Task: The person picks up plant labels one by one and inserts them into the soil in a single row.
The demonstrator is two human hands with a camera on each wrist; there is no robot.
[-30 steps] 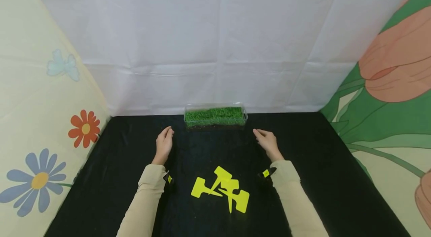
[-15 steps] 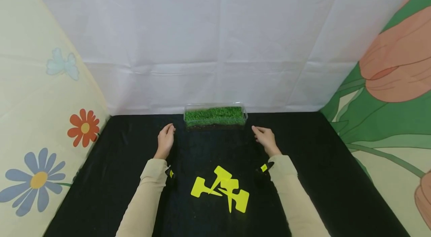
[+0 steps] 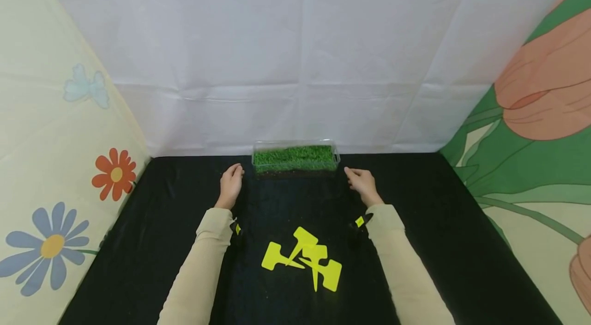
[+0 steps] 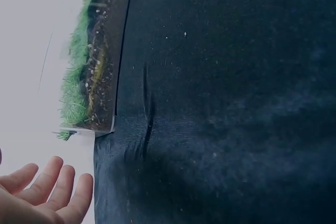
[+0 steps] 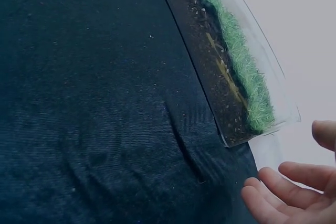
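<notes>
While two hands (image 3: pixel 231 183) (image 3: pixel 362 183), loosely curled, empty, flank one planter (image 3: pixel 295 168) | four yellow tags (image 3: pixel 316 252) lie

text: none legible | labels: none legible | numbers: none legible

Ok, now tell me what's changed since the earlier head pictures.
The left hand and right hand have moved forward and slightly inward, nearer the two ends of the box. Nothing was taken hold of or let go. The box and the yellow tags stayed where they were.
</notes>
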